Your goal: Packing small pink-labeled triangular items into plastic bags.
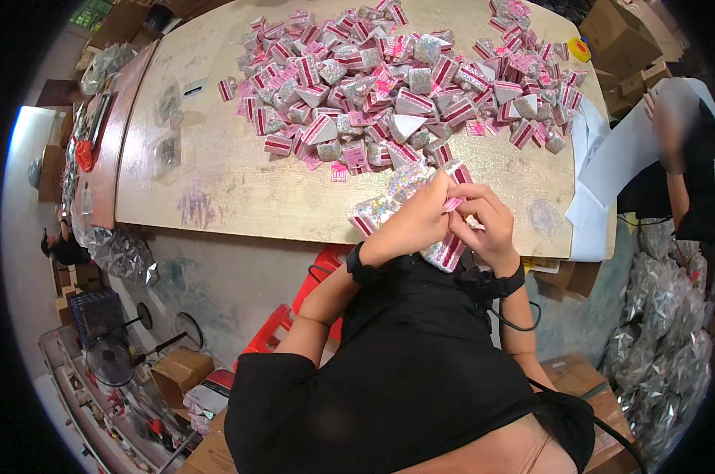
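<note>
The table (231, 186) is looked down upon by one wide, head-worn fisheye view, which is placed close above its near edge and directed across it.

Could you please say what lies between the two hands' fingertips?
A small pink piece, perhaps a tag, lies between left hand and right hand in the head view.

Left hand (417, 215), right hand (490, 224) together, both curled.
</note>
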A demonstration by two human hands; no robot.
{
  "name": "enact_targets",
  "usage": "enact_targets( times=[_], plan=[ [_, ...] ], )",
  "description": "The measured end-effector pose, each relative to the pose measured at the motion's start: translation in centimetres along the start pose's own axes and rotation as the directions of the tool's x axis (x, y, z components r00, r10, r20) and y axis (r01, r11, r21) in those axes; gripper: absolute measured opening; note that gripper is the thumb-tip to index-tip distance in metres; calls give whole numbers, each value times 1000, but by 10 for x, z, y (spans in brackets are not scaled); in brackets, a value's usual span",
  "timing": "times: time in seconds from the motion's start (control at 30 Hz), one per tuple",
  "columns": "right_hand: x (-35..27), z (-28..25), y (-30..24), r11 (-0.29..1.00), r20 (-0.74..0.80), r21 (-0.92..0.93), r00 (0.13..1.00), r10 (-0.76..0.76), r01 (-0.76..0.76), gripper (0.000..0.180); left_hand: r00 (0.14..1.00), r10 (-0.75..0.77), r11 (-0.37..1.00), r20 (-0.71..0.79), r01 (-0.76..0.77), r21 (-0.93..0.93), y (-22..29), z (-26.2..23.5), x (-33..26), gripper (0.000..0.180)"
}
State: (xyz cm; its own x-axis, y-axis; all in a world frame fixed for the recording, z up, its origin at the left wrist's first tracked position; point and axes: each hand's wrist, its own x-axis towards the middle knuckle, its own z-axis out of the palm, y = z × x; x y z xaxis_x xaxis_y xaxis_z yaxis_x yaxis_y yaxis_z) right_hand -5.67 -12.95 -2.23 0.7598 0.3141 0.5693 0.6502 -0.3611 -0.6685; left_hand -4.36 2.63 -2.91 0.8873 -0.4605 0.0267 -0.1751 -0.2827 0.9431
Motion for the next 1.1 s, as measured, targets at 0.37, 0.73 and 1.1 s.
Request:
enact_targets(
  times=[0.37, 0.73, 1.1],
  plan=[
    [-13, 4, -5, 996, -130, -70, 990, -56, 47, 18, 916, 98, 924, 389, 61, -378, -3, -32, 2, 20],
    [-8, 7, 1, 993, -70, -119, 997, 16, -24, 22, 977, 29, 897, 213, 68, -437, -14, -19, 8, 27],
    [-23, -49, -12, 931, 258, -340, 939, 226, -131, 15, 993, -103, 544, 57, 104, -833, -47, -21, 11, 26]
  ],
)
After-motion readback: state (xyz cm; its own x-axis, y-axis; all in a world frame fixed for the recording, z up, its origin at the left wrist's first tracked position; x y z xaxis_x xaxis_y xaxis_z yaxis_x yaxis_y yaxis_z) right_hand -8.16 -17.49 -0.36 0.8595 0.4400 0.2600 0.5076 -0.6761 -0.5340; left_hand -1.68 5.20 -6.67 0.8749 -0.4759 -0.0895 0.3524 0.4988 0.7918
